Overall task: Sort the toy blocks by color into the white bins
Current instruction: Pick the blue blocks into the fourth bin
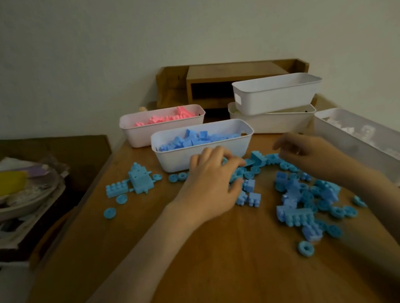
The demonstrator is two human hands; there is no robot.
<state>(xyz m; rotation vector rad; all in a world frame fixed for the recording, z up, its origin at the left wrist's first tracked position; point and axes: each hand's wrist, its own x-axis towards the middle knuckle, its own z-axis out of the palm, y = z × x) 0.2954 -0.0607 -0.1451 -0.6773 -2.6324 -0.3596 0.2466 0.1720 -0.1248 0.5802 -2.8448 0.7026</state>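
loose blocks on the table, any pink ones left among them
No, every loose block on the table is blue; the pink blocks sit in the bin at the back.

Loose blocks [295,198] — before nearest bin [170,158]

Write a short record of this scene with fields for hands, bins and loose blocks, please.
left hand: fingers curled over loose blue blocks before nearest bin
right hand: above the blocks, blurred, grip unclear
nearest bin: blue blocks
rear left bin: pink blocks
right bin: white blocks
stacked bins: contents hidden
table: wooden, blue blocks scattered
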